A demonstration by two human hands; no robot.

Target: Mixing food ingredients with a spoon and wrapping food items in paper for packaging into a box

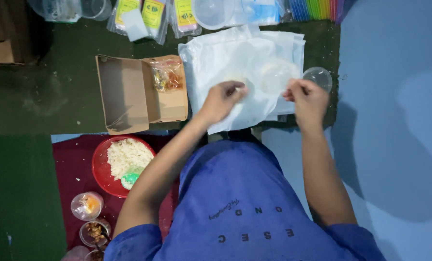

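Both hands pinch thin white plastic bags (245, 58) on counter (42, 96): left hand (222, 99) at middle, right hand (307, 96) at right edge. Open cardboard box (141, 94) just left; red bowl of rice (121, 162) nearer body.

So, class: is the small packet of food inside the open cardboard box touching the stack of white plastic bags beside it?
Apart. The head view shows the packet lying inside the cardboard box, whose right wall stands between it and the white bags.
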